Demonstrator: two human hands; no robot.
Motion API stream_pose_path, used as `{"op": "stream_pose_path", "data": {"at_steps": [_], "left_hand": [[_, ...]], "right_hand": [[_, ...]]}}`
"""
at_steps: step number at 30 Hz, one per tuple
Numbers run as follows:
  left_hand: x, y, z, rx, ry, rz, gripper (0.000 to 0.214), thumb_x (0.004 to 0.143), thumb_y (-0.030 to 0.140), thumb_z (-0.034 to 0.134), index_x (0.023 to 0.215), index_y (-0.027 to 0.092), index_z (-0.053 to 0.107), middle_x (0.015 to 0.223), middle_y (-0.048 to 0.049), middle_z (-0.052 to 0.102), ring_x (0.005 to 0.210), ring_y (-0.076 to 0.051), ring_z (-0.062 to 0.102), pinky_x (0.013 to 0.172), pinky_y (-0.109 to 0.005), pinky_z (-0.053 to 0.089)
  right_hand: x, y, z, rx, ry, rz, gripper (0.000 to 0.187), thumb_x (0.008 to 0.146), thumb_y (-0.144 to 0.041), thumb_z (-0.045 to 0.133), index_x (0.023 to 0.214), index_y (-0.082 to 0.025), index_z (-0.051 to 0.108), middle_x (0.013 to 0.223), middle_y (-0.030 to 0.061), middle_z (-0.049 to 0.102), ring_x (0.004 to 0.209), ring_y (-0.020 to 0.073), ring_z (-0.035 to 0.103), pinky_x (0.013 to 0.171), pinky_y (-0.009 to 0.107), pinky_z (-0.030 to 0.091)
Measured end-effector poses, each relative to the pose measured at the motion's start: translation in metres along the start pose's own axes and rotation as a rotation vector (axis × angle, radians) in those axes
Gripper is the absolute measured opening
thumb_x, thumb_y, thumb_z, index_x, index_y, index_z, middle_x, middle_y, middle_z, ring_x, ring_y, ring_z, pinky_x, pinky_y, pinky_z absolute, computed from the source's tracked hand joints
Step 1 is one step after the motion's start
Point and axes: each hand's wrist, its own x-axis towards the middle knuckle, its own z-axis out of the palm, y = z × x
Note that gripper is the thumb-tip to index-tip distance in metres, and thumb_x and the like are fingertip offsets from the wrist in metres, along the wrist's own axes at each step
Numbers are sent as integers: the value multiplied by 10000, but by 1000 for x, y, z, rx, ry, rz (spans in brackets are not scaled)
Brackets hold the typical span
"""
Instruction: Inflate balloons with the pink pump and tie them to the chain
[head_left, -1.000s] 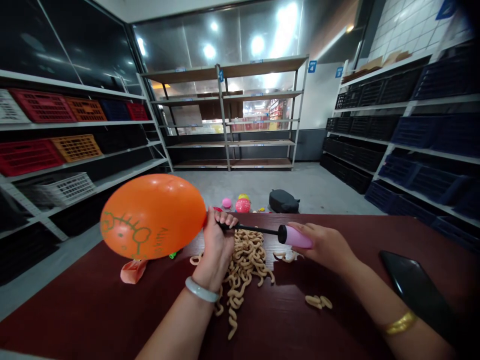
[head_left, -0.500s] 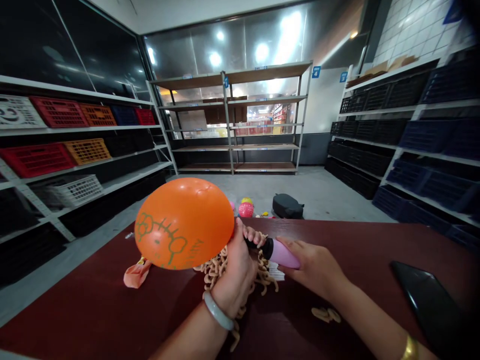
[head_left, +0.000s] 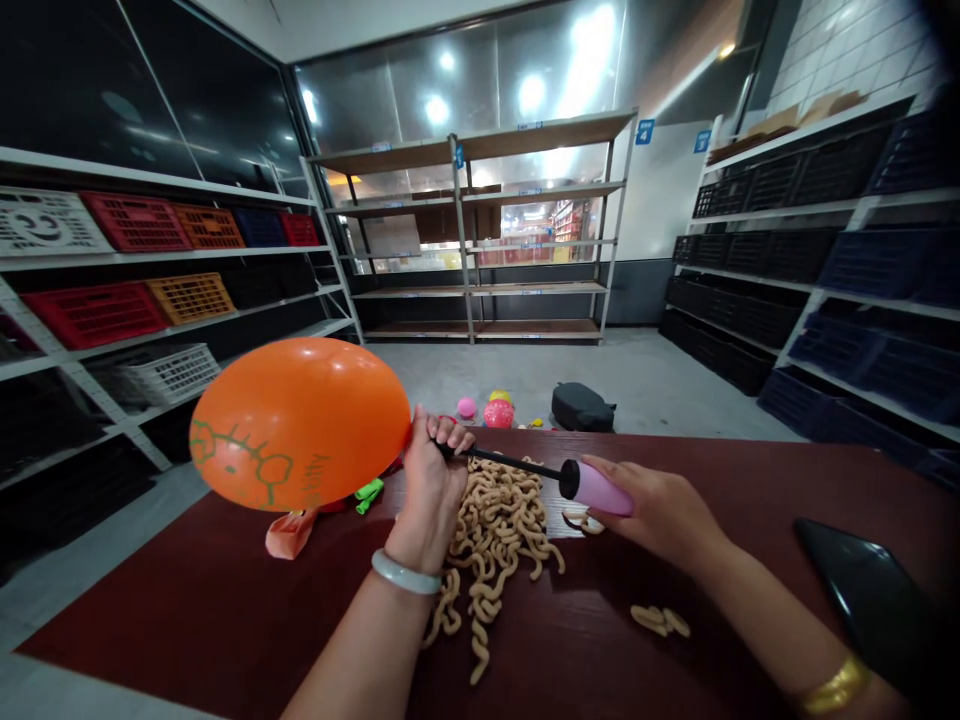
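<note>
Clasping one end of the pump [head_left: 570, 479], the left hand [head_left: 437, 470] has the orange balloon [head_left: 300, 422] just leftward, likely pinning its neck; the right hand [head_left: 656, 508] grips the pink barrel [head_left: 606, 488] opposite, probably for leverage.

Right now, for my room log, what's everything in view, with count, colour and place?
Big balloon: one, orange, at left hand
Pump: one, pink and black, both hands
Limp pieces: at least two, peach, green, table left
Curled pieces: many, tan, table
Flat slab: one, black, table right
Table: one, dark red, foreground
Balls or balloons: several, pink, yellow, beyond table
Bag: one, dark grey, floor
Racks: at least three, pale, left, back, right
Crates: many, mixed colours, side racks
Signs: several, blue, back
Bangles: two, pale, gold, arms
Left hand: one, gripping pump's black end
Right hand: one, gripping pump's pink body
</note>
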Motion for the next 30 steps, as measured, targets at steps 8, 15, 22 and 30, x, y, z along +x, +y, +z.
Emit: {"op": "stream_pose_path", "data": {"at_steps": [8, 15, 22, 30], "left_hand": [[-31, -55, 7, 36, -1, -84, 440, 894, 399, 582, 583, 177, 364, 482, 59, 306, 407, -74, 303, 432, -228, 274], [-48, -77, 10, 64, 8, -142, 460, 875, 431, 597, 566, 179, 369, 476, 51, 330, 413, -86, 339, 450, -240, 313], [-15, -25, 8, 83, -14, -94, 438, 927, 333, 524, 570, 181, 321, 477, 50, 278, 403, -79, 299, 427, -232, 274], [-1, 9, 4, 10, -3, 10, 400, 950, 263, 479, 608, 189, 284, 482, 52, 253, 408, -71, 298, 432, -222, 266]], "right_hand": [[2, -24, 4, 17, 22, 10, 574, 845, -450, 601, 1383, -311, 460, 1054, 55, 708, 859, 239, 689, 737, 356, 534], [3, -38, 2, 74, -31, 25, 622, 810, -411, 645, 1390, -313, 441, 1084, 51, 702, 882, 245, 687, 758, 370, 538], [6, -18, -1, 85, -32, 16, 601, 839, -499, 599, 1387, -312, 441, 1152, 50, 687, 959, 250, 675, 795, 377, 531], [4, -4, -19, 4, -30, 7, 595, 848, -512, 590, 1397, -343, 436, 1118, 42, 696, 900, 241, 686, 725, 343, 521]]}}
